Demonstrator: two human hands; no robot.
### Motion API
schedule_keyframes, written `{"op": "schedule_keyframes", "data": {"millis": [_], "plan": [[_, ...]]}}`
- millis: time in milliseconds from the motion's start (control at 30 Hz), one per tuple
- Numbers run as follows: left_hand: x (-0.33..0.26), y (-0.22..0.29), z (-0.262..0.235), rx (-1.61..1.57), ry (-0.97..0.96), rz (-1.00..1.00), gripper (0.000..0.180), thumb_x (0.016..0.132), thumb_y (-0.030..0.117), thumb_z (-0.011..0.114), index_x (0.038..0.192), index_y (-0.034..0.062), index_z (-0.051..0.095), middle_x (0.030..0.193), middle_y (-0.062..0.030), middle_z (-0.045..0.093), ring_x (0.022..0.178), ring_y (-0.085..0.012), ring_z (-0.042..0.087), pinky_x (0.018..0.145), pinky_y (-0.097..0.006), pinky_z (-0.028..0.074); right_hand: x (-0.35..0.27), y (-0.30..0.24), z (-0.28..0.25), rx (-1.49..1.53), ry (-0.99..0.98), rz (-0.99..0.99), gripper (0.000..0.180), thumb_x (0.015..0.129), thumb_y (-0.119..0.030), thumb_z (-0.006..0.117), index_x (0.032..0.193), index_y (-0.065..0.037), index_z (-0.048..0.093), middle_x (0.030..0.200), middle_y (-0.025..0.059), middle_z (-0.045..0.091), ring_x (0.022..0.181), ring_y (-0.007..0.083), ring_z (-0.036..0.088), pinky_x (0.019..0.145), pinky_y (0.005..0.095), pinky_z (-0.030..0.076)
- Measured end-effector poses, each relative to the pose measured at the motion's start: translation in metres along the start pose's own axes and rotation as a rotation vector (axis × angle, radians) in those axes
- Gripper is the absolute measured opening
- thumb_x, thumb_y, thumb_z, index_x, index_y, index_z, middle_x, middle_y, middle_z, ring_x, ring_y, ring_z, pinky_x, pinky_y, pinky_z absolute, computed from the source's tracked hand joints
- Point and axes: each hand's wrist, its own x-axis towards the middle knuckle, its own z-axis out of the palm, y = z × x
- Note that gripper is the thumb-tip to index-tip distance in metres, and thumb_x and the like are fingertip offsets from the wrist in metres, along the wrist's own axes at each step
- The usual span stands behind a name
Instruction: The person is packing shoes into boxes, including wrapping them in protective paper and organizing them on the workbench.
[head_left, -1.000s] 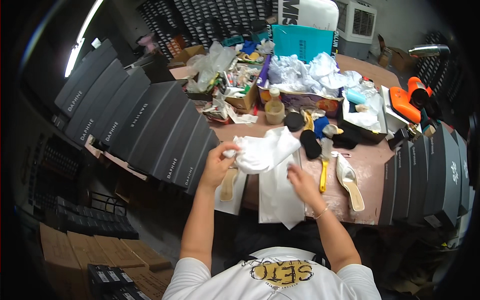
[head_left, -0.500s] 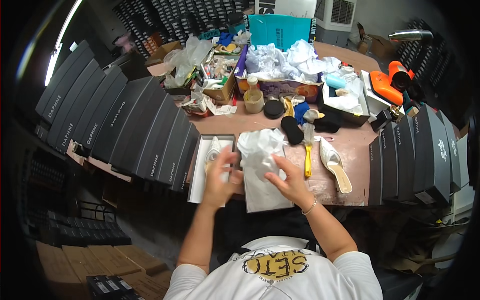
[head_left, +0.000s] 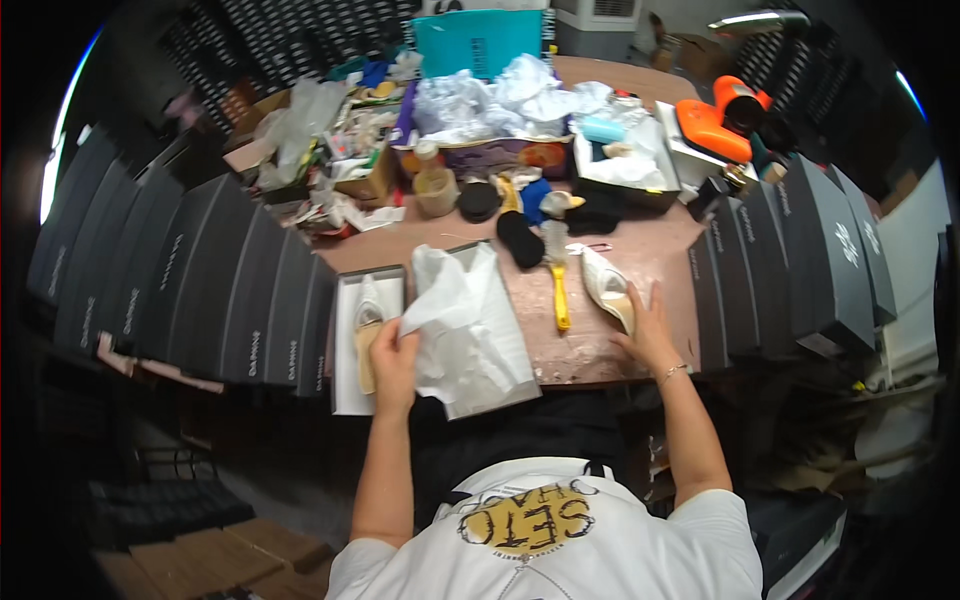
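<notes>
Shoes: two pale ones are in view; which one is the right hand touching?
The pointed shoe lying bare on the tabletop beside the yellow-handled brush; the right hand rests on it. The other shoe sits inside the open box by the left hand.

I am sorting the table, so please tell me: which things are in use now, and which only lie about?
In use: left hand, white tissue paper, open shoe box, right hand, pale shoe.

Lying about: yellow-handled brush, black pad, orange tool, black boxes.
</notes>
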Motion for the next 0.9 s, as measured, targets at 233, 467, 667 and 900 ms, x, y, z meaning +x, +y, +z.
{"op": "schedule_keyframes", "data": {"millis": [233,467,667,900], "plan": [[0.027,0.033,0.018,0.392,-0.011,0.155,0.019,0.084,0.007,0.064,0.099,-0.0037,0.065,0.082,-0.0073,0.065,0.073,-0.0127,0.059,0.067,-0.027,0.047,-0.031,-0.012,-0.051,1.425,-0.413,-0.009,0.058,0.084,-0.009,0.057,0.139,0.002,0.042,0.12,0.0138,0.054,0.092,0.0179,0.059,0.081,0.0308,0.048],[-0.001,0.065,0.033,0.348,-0.059,0.336,0.021,0.076,0.001,0.068,0.097,-0.0011,0.066,0.081,-0.0121,0.065,0.074,-0.0228,0.065,0.068,-0.029,0.049,-0.059,-0.104,-0.092,1.364,-1.123,-0.064,0.051,0.092,-0.013,0.047,0.143,-0.006,0.04,0.088,0.0045,0.059,0.071,0.01,0.056,0.062,0.0249,0.046],[-0.015,0.081,0.01,0.755,-0.216,0.39,0.023,0.071,-0.004,0.063,0.092,0.0026,0.065,0.089,-0.0155,0.061,0.08,-0.0335,0.062,0.07,-0.039,0.05,-0.031,-0.151,-0.026,2.005,-0.87,0.217,0.045,0.094,-0.023,0.049,0.136,-0.008,0.039,0.108,0.0087,0.054,0.083,0.0159,0.057,0.056,0.028,0.052],[0.0,0.023,0.009,-0.012,-0.213,-0.053,0.027,0.084,-0.003,0.062,0.111,-0.0009,0.062,0.099,-0.0077,0.066,0.091,-0.0109,0.063,0.079,-0.025,0.05,-0.055,-0.127,0.001,2.451,-1.134,0.454,0.046,0.089,-0.025,0.054,0.133,-0.017,0.041,0.118,0.0103,0.053,0.079,0.0277,0.05,0.051,0.0308,0.051]]}}
